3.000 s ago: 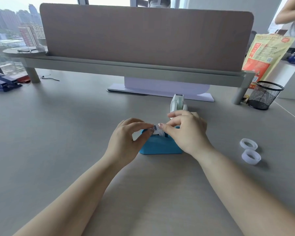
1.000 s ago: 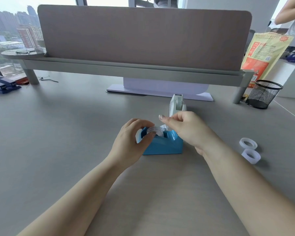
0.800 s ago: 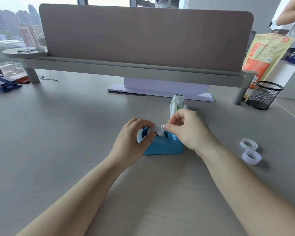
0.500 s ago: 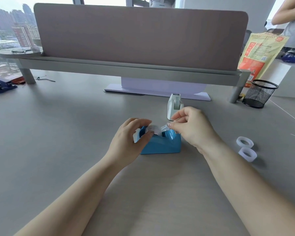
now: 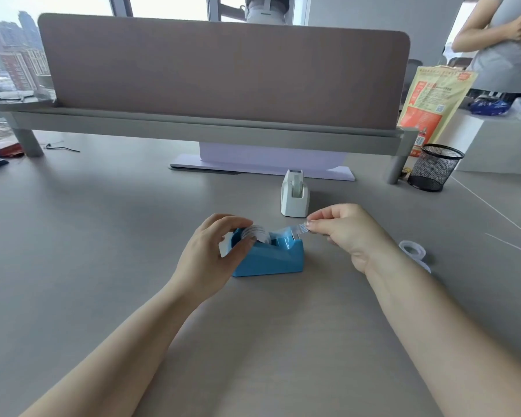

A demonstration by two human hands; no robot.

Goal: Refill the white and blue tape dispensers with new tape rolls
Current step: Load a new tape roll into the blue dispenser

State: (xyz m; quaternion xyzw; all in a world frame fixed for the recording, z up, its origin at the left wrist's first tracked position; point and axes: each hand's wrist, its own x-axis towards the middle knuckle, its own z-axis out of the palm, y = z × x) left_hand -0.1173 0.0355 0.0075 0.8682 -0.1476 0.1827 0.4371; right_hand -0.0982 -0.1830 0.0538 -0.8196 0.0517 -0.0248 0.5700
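- Blue dispenser (image 5: 271, 261): sits near the middle of the grey desk (image 5: 103, 236), with a tape roll (image 5: 257, 234) seated in its cradle.
- Left hand (image 5: 214, 254): fingers and thumb curl round the roll, and the hand covers the dispenser's left end.
- Right hand (image 5: 346, 233): thumb and forefinger pinch the free tape end (image 5: 297, 231), which stretches from the roll above the cutter end.
- White dispenser (image 5: 294, 195): stands upright just behind, apart from both hands.
- Spare rolls (image 5: 417, 248): two lie to the right, partly hidden by the right forearm.
- Farther back: black mesh cup (image 5: 433, 168), yellow bag (image 5: 430, 100), brown divider panel (image 5: 223, 73), standing person (image 5: 506, 46).
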